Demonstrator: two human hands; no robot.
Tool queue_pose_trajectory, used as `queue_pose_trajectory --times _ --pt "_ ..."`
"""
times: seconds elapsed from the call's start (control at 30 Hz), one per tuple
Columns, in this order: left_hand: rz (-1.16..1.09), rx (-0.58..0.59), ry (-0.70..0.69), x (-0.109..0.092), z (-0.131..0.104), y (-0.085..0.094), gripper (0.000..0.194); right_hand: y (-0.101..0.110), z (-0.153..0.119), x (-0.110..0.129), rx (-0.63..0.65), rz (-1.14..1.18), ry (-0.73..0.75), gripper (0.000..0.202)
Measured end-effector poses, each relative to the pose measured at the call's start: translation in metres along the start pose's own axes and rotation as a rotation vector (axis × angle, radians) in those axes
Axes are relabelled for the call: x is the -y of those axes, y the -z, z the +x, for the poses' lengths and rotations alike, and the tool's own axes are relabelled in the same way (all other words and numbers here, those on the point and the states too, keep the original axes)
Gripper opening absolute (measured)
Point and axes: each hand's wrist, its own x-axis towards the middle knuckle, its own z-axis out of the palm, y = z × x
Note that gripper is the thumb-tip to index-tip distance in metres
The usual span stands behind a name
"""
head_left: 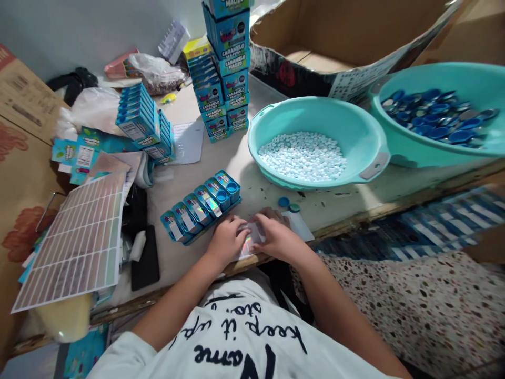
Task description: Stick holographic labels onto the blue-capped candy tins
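Near the table's front edge, my left hand [229, 238] and my right hand [276, 234] meet over a small shiny sticker sheet [248, 246], with the fingers of both closed on it. Just to the left stands a blue tray [201, 231] with a row of small blue containers [198, 206]; some carry white or shiny labels, and two at the right end show round blue openings. A blue cap [283, 201] and a greenish cap [294, 208] lie beyond my right hand, next to a white paper [302, 225].
A turquoise basin [315, 113] holds white candies; another basin [430, 76] holds blue caps. Stacked candy boxes [232, 84] stand at the back, more boxes [138, 118] at the left. A large label sheet [79, 237], a black phone-like slab [145, 263] and a cardboard box [347, 37] surround the work spot.
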Motion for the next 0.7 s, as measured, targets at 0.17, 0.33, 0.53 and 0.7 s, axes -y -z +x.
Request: queue_pose_trajectory --times 0.17,0.33,0.53,0.7 --pt "-0.001 -0.071 -0.050 0.010 -0.007 -0.003 0.008 -0.004 -0.005 -0.002 -0.024 -0.083 0.033 0.034" --pt "0.098 -0.088 0.027 0.008 -0.010 -0.006 0.028 -0.004 -0.007 -0.003 -0.098 -0.174 0.102 0.050" --pt "0.087 -0.069 0.030 0.006 -0.011 -0.003 0.019 0.014 0.008 0.009 0.002 -0.291 0.119 0.020" --pt "0.043 -0.151 -0.040 0.011 -0.012 -0.002 0.019 0.021 0.017 0.011 0.043 -0.210 0.129 0.018"
